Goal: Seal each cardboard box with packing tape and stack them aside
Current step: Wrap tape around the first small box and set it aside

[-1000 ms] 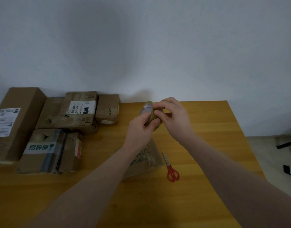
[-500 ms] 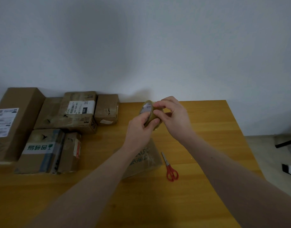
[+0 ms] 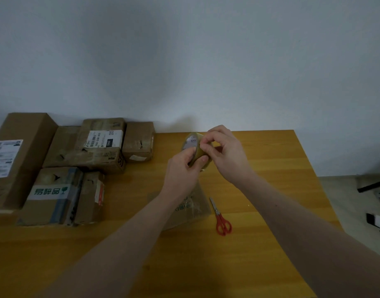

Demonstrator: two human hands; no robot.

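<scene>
Both hands hold a roll of brown packing tape (image 3: 193, 143) up over the middle of the wooden table (image 3: 270, 190). My left hand (image 3: 182, 171) grips the roll from below. My right hand (image 3: 225, 153) pinches at the roll's outer face with thumb and fingertips. Under my left forearm lies a small cardboard box (image 3: 191, 209) with green print, partly hidden by the arm. Several other cardboard boxes (image 3: 99, 145) are grouped at the table's left.
Red-handled scissors (image 3: 221, 220) lie on the table just right of the small box. A tall box (image 3: 15, 155) stands at the far left. The table's right edge drops to the floor, where dark objects (image 3: 376, 220) lie. A white wall runs behind.
Both hands stay on the tape roll in nearly the same place. My right fingertips have shifted slightly on the roll's face.
</scene>
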